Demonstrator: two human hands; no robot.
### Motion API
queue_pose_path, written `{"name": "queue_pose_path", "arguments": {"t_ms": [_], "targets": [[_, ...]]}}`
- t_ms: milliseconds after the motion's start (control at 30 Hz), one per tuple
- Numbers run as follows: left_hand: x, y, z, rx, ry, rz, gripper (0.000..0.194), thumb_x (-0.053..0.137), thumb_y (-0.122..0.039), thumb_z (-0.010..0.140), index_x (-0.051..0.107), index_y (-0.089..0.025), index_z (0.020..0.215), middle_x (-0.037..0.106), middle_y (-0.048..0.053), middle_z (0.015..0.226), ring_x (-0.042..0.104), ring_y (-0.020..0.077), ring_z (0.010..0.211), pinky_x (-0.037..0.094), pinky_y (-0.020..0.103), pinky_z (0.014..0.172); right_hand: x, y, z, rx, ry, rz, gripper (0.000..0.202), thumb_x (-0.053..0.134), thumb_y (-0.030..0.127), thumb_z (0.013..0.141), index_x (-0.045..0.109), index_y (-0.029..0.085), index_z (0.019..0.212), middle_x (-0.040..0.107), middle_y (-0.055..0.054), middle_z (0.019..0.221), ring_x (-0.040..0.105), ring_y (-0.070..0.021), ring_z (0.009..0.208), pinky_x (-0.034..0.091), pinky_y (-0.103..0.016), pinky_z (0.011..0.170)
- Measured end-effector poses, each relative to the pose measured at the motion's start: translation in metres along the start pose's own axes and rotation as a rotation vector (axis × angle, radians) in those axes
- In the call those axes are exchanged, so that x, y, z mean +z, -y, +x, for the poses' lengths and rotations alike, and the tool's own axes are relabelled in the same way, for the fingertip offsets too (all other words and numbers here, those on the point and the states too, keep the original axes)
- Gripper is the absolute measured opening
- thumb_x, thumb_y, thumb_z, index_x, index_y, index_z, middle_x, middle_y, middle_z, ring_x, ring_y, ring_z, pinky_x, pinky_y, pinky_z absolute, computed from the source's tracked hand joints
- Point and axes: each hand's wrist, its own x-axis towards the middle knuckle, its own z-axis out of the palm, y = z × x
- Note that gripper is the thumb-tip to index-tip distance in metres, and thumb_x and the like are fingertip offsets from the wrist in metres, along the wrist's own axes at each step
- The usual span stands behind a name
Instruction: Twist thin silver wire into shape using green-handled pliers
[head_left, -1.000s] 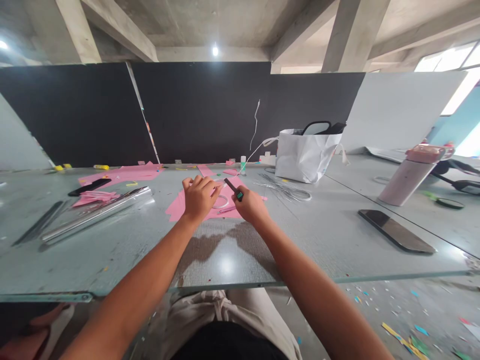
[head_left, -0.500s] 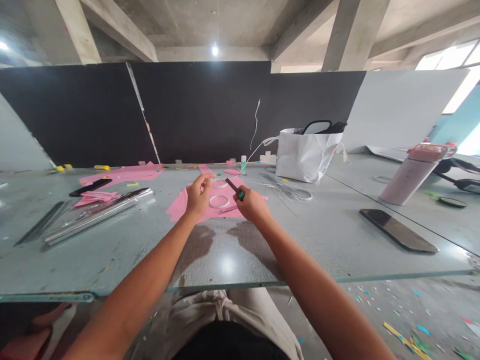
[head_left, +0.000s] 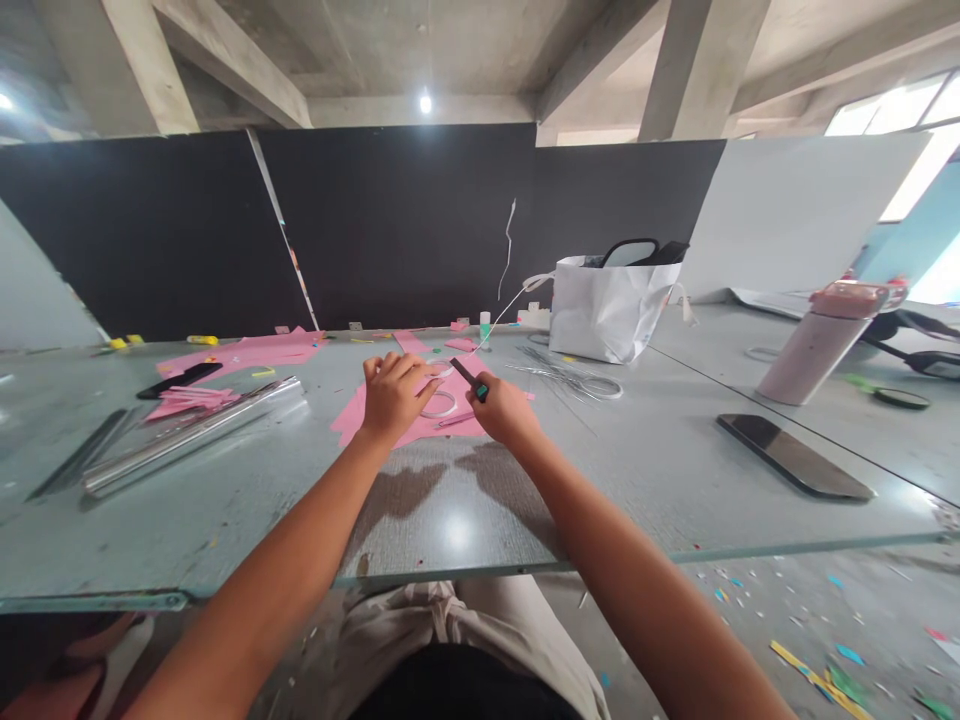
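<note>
My right hand (head_left: 504,408) is closed around a dark, narrow tool with a green part (head_left: 468,376), whose blunt end points up and left. My left hand (head_left: 394,395) is bent over pink paper sheets (head_left: 351,418), its fingers and thumb apart; whether the fingertips touch anything I cannot tell. Between my hands a white ring (head_left: 442,404) lies on the paper, partly behind my left thumb. A second white ring (head_left: 442,368) lies farther back, partly covered by my left fingers. A thin pencil-like stick (head_left: 454,421) rests beside the nearer ring.
Loose wires (head_left: 559,372) and a white bag (head_left: 600,310) are behind my right hand. A phone (head_left: 795,457) and a pink bottle (head_left: 817,345) stand farther right. At left lie a silvery roll (head_left: 195,435), pink strips (head_left: 196,398) and a black object (head_left: 180,380). A white cord (head_left: 504,316) reaches the paper.
My left hand has turned more palm-down and its fingers now reach right over the farther ring. My right hand and the dark tool have hardly moved.
</note>
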Motion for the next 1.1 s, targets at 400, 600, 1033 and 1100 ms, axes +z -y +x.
{"name": "queue_pose_path", "arguments": {"t_ms": [400, 600, 1033, 1100], "targets": [[-0.001, -0.017, 0.006, -0.433, 0.089, -0.301, 0.017, 0.059, -0.032, 0.085, 0.069, -0.023, 0.073, 0.072, 0.002, 0.079, 0.056, 0.0195, 0.078, 0.03, 0.04, 0.083, -0.002, 0.005, -0.002, 0.012, 0.0, -0.014, 0.024, 0.047, 0.032, 0.091, 0.061, 0.023, 0.108, 0.073, -0.008, 0.095, 0.066, -0.0243, 0.086, 0.04, -0.029, 0.067], [0.009, -0.008, 0.006, -1.054, 0.367, -1.106, 0.024, 0.069, -0.041, 0.065, 0.066, -0.018, 0.062, 0.063, 0.003, 0.066, 0.047, 0.0123, 0.058, 0.033, 0.028, 0.059, -0.002, 0.003, -0.002, -0.007, 0.035, -0.045, 0.023, 0.048, 0.032, 0.091, 0.06, 0.023, 0.108, 0.072, -0.008, 0.095, 0.066, -0.0236, 0.086, 0.039, -0.028, 0.067], [0.0, -0.004, -0.001, -0.124, 0.146, -0.153, 0.014, 0.065, -0.024, 0.081, 0.065, -0.023, 0.095, 0.069, 0.005, 0.096, 0.058, 0.0236, 0.092, 0.033, 0.038, 0.082, -0.002, -0.004, 0.001, 0.021, 0.005, 0.002, 0.021, 0.048, 0.031, 0.089, 0.063, 0.023, 0.103, 0.072, -0.008, 0.092, 0.065, -0.0238, 0.086, 0.039, -0.028, 0.065], [0.003, -0.003, -0.002, -0.112, 0.144, -0.105, 0.015, 0.065, -0.035, 0.084, 0.066, -0.024, 0.094, 0.07, 0.005, 0.095, 0.058, 0.0236, 0.091, 0.031, 0.038, 0.081, -0.001, -0.003, 0.0, 0.011, -0.003, 0.006, 0.022, 0.048, 0.031, 0.089, 0.063, 0.023, 0.103, 0.072, -0.008, 0.093, 0.065, -0.0239, 0.086, 0.039, -0.028, 0.065]]}}
